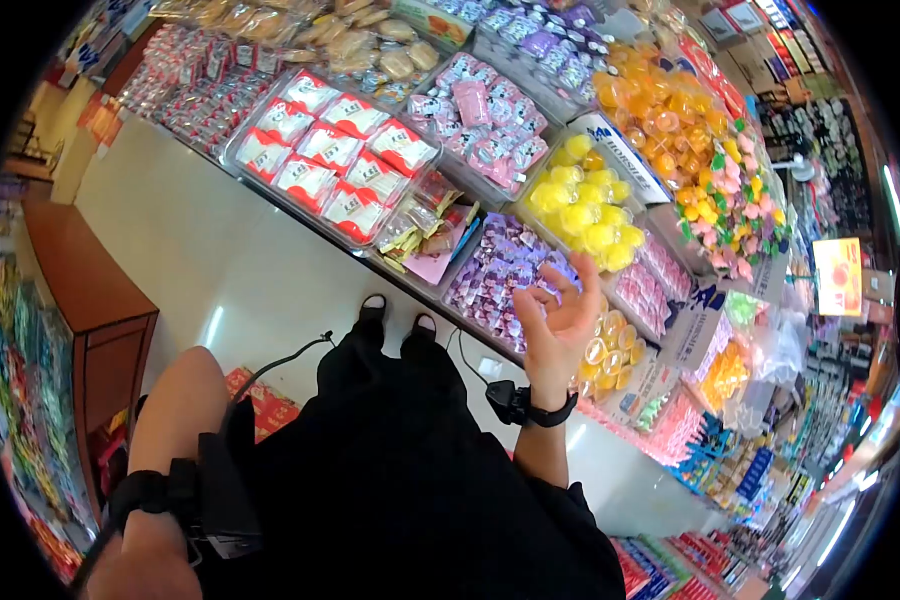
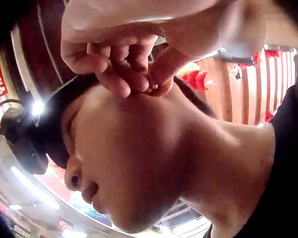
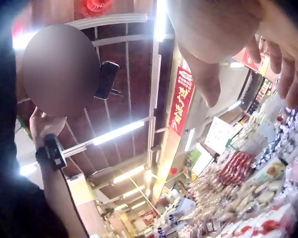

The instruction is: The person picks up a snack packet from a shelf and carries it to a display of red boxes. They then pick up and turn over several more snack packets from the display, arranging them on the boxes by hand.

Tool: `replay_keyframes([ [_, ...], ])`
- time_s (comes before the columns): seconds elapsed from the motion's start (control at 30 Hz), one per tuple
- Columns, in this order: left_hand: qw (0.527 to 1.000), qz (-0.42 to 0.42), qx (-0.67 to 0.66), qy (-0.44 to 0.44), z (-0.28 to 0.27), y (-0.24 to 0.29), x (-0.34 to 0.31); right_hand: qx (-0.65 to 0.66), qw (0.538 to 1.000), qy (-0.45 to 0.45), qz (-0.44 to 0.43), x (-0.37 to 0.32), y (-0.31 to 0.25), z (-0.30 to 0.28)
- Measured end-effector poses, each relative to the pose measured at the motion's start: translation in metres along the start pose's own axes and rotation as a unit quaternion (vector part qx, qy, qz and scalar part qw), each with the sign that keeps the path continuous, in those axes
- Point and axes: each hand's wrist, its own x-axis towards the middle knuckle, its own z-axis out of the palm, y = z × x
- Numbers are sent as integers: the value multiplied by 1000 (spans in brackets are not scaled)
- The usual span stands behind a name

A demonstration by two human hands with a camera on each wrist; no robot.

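My right hand (image 1: 562,325) is raised over the candy display, fingers loosely bent and holding nothing. Under it in the head view lie purple-wrapped candies (image 1: 495,265) in a bin. Yellow round packs (image 1: 582,210) fill the bin just beyond the fingertips, and orange cups (image 1: 610,352) show beside the wrist. The right wrist view shows the same hand (image 3: 248,39) above the packaged goods. My left hand (image 2: 121,44) is up at the side of the head, its fingers curled and the thumb and fingertips pinching the earlobe (image 2: 164,89).
A clear tray of red-and-white packs (image 1: 335,150) stands at the display's near edge. Pink packs (image 1: 480,120) and artificial flowers (image 1: 735,200) are farther along. A brown wooden counter (image 1: 90,270) stands to the left across the pale floor (image 1: 185,200). A cable (image 1: 280,360) hangs near the left arm.
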Motion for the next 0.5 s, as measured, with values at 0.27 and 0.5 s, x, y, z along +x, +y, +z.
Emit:
replay_keyframes([
  [0.27, 978, 159, 17, 131, 90, 30, -5, 28, 987, -158, 18, 5, 17, -11],
  [0.5, 996, 9, -88, -9, 98, 11, 21, 66, 956, -267, 103, 17, 45, 10],
])
